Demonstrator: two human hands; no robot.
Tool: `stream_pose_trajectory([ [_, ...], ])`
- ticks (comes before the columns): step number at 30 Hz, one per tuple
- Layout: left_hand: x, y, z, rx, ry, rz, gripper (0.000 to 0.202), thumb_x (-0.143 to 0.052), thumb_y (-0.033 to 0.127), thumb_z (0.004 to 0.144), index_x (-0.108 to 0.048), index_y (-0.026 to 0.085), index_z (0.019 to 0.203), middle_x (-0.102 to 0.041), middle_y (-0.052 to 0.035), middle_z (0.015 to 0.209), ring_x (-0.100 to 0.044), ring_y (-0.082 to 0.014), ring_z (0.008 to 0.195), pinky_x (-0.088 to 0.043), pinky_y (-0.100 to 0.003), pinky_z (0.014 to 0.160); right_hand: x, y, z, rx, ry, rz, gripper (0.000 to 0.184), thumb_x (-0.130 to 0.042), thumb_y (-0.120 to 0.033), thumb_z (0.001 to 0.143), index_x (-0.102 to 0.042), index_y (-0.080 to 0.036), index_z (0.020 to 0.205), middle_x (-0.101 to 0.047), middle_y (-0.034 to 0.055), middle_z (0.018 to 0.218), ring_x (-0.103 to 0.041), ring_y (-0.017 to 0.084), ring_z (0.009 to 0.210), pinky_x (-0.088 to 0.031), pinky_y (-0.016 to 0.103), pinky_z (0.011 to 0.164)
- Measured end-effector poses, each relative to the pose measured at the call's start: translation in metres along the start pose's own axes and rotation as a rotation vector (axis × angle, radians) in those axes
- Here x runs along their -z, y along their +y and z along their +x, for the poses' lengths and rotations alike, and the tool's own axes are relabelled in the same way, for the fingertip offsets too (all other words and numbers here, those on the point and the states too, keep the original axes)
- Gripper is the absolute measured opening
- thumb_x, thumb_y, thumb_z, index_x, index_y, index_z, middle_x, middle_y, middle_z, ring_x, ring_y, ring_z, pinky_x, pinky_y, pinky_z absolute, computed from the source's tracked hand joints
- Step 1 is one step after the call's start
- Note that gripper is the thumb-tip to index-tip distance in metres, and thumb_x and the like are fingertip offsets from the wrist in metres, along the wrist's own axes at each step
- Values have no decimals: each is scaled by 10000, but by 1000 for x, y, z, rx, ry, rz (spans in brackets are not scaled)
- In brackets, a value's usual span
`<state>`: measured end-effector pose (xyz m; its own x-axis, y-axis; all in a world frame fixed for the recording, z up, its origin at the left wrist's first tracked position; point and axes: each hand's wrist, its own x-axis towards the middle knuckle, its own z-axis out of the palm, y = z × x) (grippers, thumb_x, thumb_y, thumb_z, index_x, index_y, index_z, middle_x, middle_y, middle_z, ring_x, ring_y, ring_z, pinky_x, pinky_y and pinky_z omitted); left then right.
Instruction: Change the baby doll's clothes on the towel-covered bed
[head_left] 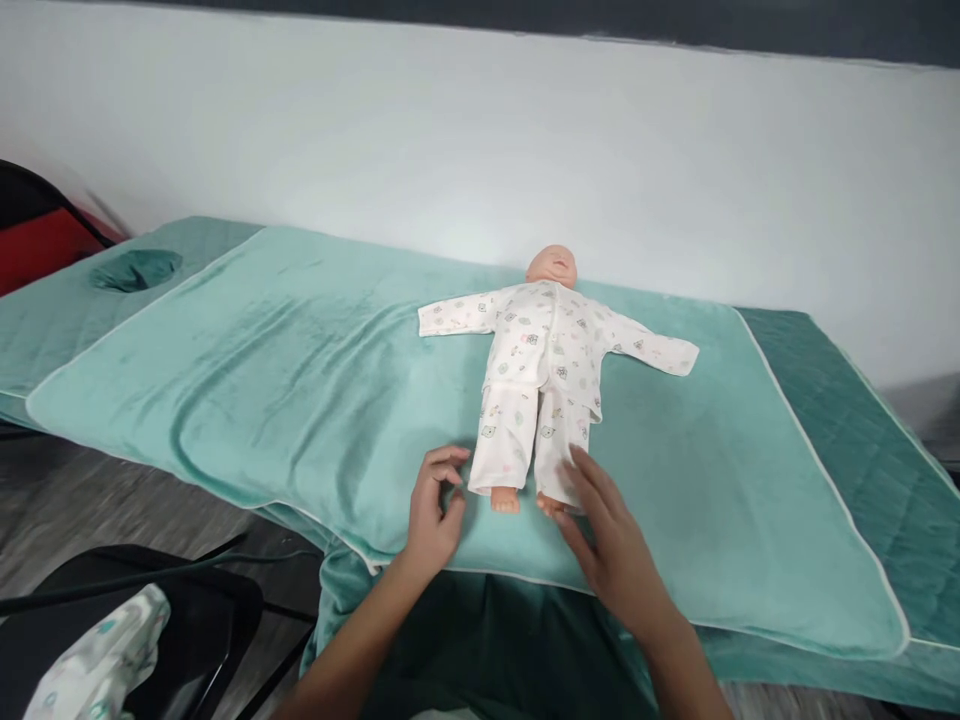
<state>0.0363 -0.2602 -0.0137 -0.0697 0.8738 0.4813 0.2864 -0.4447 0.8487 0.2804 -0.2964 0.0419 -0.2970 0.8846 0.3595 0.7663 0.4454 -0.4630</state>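
Teal plush blanket (300,400) is spread over a quilted green table (862,430), and the baby doll (544,350) lies face up on it, a bit right of centre frame. Its long axis runs top to bottom in the frame: head toward the white wall, bare feet toward the bottom edge, arms stretched straight out left and right. It's wearing white pyjamas with small animal prints. My left hand (435,515) sits right by the left trouser cuff with its fingers curled in; can't really tell if it's pinching fabric. My right hand (611,550) is flat, fingers apart, fingertips resting on the other trouser leg.
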Motion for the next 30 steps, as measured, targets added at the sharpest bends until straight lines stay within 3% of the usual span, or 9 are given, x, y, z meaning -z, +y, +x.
stream_pose_trajectory([
  [5, -8, -6, 19, 195, 79, -67, 92, -516, 191, 893, -556, 222, 971, -645, -82, 1087, -660, -192, 1042, -569, -354, 884, -7, 0, 14, 141, 75, -119, 394, -521, -176, 1005, -482, -210, 1396, -461, 132, 1529, -381, 301, 1461, -457, 558, 1116],
  [9, -9, -9, 34, 212, 34, -12, 106, -490, 195, 905, -596, 208, 911, -681, -57, 985, -675, -169, 915, -554, -307, 799, 3, 7, 12, 140, 60, -165, 326, -551, -149, 974, -553, -223, 1291, -474, 122, 1509, -417, 319, 1421, -491, 541, 1052],
  [15, -6, -9, 34, 177, 18, 69, 184, -458, 116, 879, -612, 210, 840, -684, -17, 874, -649, -149, 811, -517, -284, 750, -1, 6, 11, 116, 117, -150, 191, -535, -101, 961, -600, -220, 1095, -558, 125, 1339, -502, 300, 1274, -500, 506, 966],
  [19, -6, -7, 32, 103, 4, 111, 201, -463, 82, 861, -614, 208, 822, -684, -12, 867, -646, -140, 804, -509, -270, 742, -7, 0, 17, 104, 167, -34, 100, -590, -158, 963, -615, -212, 1044, -612, 96, 1082, -558, 236, 1018, -506, 420, 840],
  [25, -7, -7, 32, 33, 0, 116, 218, -470, 42, 860, -617, 198, 818, -683, -9, 873, -651, -123, 807, -504, -241, 736, 1, -8, 17, 147, 19, 103, 92, -567, -154, 985, -632, -203, 1027, -624, 63, 944, -559, 187, 876, -482, 361, 772],
  [30, -7, -8, 29, -23, -9, 115, 230, -469, 18, 881, -614, 191, 835, -676, -3, 894, -650, -102, 834, -494, -211, 749, 13, -5, 21, 76, 22, 303, 80, -580, -148, 980, -624, -213, 968, -624, 47, 908, -593, 164, 846, -502, 300, 713],
])
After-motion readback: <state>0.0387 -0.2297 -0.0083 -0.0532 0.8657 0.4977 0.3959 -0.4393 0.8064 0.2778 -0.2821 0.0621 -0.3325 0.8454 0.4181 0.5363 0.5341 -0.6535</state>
